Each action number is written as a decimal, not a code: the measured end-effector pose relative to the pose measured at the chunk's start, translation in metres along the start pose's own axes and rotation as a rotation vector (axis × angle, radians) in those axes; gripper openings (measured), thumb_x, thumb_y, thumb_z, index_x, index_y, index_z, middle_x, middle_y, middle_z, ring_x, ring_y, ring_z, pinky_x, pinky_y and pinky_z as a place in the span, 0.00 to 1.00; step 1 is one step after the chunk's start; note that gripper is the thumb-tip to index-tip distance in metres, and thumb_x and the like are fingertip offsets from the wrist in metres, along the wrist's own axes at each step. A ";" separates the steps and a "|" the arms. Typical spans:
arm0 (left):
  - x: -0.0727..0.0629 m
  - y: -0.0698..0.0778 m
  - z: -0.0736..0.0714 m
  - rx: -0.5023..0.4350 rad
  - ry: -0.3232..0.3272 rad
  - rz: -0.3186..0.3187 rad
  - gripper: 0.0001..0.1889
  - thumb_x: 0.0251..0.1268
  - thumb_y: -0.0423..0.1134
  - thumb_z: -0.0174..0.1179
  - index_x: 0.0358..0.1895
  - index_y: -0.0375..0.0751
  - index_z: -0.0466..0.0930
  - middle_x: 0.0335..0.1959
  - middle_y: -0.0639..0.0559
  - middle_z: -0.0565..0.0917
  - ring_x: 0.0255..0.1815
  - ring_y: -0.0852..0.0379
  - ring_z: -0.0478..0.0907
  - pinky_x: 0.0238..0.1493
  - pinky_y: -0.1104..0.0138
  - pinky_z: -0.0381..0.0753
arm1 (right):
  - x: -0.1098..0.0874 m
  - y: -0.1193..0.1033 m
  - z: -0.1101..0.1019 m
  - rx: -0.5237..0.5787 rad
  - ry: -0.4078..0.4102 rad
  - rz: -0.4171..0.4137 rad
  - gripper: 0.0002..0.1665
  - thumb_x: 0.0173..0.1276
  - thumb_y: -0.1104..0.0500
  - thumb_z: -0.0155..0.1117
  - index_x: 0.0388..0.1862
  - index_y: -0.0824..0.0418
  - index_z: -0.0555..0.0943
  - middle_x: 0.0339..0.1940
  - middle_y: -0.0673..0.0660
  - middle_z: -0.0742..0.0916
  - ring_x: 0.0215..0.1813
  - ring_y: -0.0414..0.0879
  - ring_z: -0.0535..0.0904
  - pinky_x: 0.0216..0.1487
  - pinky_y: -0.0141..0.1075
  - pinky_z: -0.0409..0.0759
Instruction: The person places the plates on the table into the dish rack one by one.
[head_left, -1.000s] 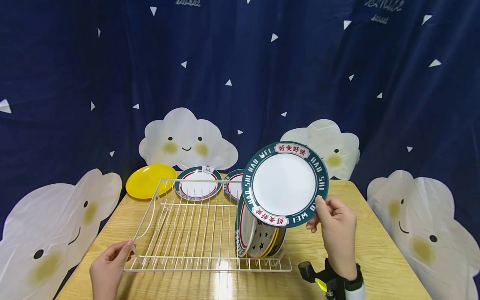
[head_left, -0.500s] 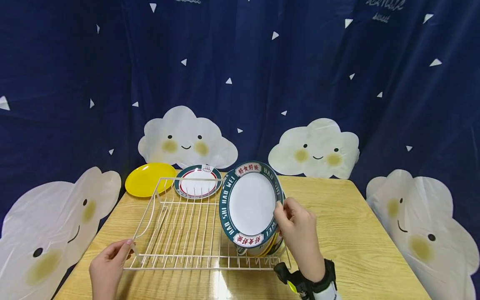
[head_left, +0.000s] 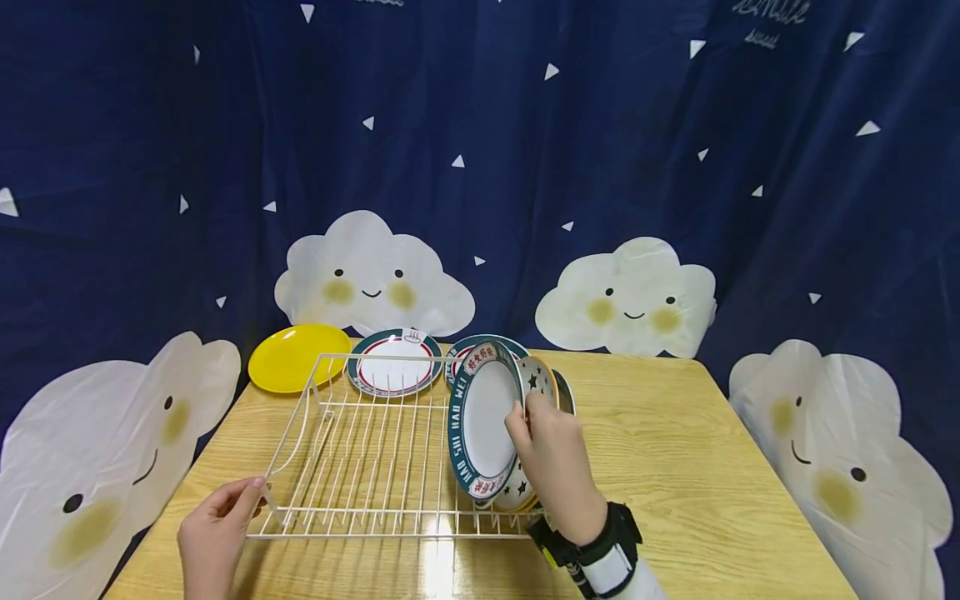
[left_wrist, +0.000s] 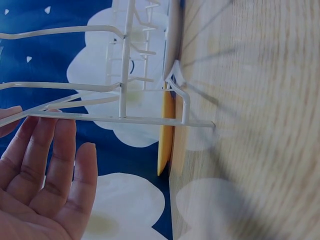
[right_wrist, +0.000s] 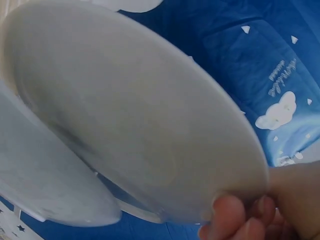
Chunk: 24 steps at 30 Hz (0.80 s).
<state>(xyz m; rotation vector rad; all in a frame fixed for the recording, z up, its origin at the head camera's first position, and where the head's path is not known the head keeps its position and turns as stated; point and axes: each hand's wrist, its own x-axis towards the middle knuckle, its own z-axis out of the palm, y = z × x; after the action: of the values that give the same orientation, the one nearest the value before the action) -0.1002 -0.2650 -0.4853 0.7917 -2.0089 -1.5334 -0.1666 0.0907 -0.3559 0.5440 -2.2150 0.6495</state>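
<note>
My right hand (head_left: 551, 458) pinches the right rim of a green-bordered white plate (head_left: 489, 421) with red lettering. This plate stands steeply tilted over the right part of a white wire dish rack (head_left: 375, 450). Its pale underside (right_wrist: 135, 110) fills much of the right wrist view. Just right of it, partly hidden by the hand, a star-patterned plate (head_left: 536, 379) and others stand in the rack. My left hand (head_left: 221, 525) holds the rack's left front corner; in the left wrist view its fingers (left_wrist: 65, 150) lie against the wire.
Behind the rack on the wooden table (head_left: 675, 467) lie a yellow plate (head_left: 296, 358), a green-rimmed plate (head_left: 393, 367) and another green-rimmed plate (head_left: 457, 354) partly covered by the held one. A dark blue curtain (head_left: 480, 167) with clouds hangs behind.
My right hand has carried the green-bordered plate left and down to the rack, turning it more edge-on. My left hand has stayed on the rack corner.
</note>
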 end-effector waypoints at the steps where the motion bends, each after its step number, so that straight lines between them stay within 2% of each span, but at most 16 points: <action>1: 0.000 0.000 0.000 -0.005 0.003 -0.003 0.13 0.62 0.42 0.67 0.36 0.31 0.87 0.15 0.76 0.80 0.20 0.71 0.81 0.26 0.79 0.80 | 0.001 0.000 0.002 -0.008 -0.013 0.001 0.19 0.58 0.70 0.60 0.15 0.59 0.64 0.14 0.44 0.58 0.16 0.34 0.54 0.14 0.20 0.50; 6: 0.000 0.001 0.000 -0.025 0.009 -0.002 0.12 0.62 0.40 0.67 0.35 0.31 0.86 0.15 0.75 0.81 0.20 0.72 0.80 0.26 0.79 0.80 | 0.005 -0.003 0.012 -0.036 -0.062 -0.015 0.19 0.56 0.70 0.60 0.14 0.58 0.63 0.13 0.44 0.58 0.15 0.36 0.55 0.14 0.22 0.51; 11: 0.000 0.000 0.000 -0.032 0.009 -0.009 0.13 0.62 0.40 0.67 0.36 0.30 0.86 0.15 0.75 0.81 0.20 0.73 0.80 0.26 0.79 0.81 | 0.009 -0.004 0.021 -0.125 -0.052 -0.054 0.17 0.52 0.68 0.62 0.14 0.58 0.65 0.11 0.46 0.60 0.15 0.39 0.55 0.14 0.28 0.53; 17: 0.000 -0.002 0.001 -0.015 -0.002 -0.011 0.14 0.62 0.42 0.67 0.36 0.30 0.86 0.16 0.76 0.80 0.20 0.73 0.80 0.27 0.79 0.81 | 0.009 -0.006 0.030 -0.210 -0.050 -0.008 0.16 0.51 0.65 0.63 0.13 0.57 0.66 0.08 0.48 0.63 0.13 0.42 0.57 0.11 0.31 0.54; 24: 0.002 -0.002 0.001 -0.014 -0.002 0.001 0.14 0.62 0.41 0.67 0.37 0.30 0.86 0.16 0.76 0.81 0.21 0.71 0.80 0.27 0.79 0.81 | 0.008 -0.002 0.038 -0.216 -0.080 -0.020 0.14 0.50 0.67 0.64 0.13 0.59 0.69 0.08 0.50 0.66 0.13 0.42 0.59 0.12 0.34 0.58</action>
<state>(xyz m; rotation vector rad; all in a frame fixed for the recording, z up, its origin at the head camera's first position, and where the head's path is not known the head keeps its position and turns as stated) -0.1016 -0.2660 -0.4874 0.7841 -1.9972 -1.5469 -0.1912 0.0644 -0.3715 0.4880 -2.3156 0.3774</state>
